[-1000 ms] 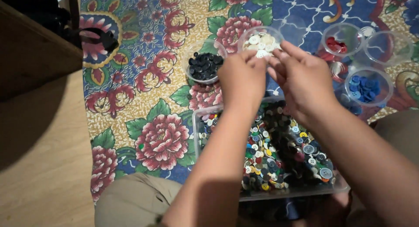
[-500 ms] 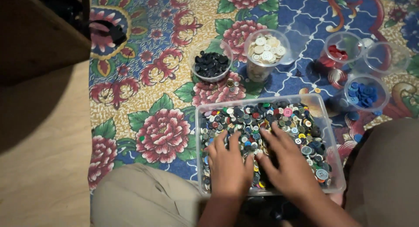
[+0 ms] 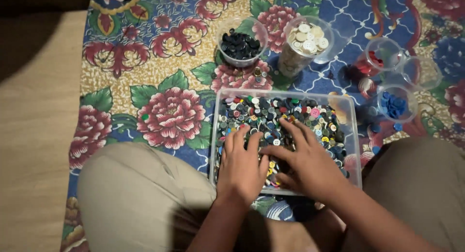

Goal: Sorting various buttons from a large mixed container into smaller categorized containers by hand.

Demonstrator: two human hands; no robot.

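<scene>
- A clear rectangular tub [image 3: 349,117] of mixed buttons [image 3: 271,111] lay on the floral cloth [image 3: 145,77] between the knees, long axis running left to right.
- Left hand [image 3: 242,165] and right hand [image 3: 305,162] rested flat on the buttons, fingers spread, grasping nothing visible.
- Buttons beneath the palms were hidden.

Bare forearms, beige trousers [image 3: 135,194]

We see a clear rectangular plastic tray [image 3: 349,135] lying flat on the floral cloth between our knees, filled with a heap of small mixed-colour buttons [image 3: 271,114].
</scene>
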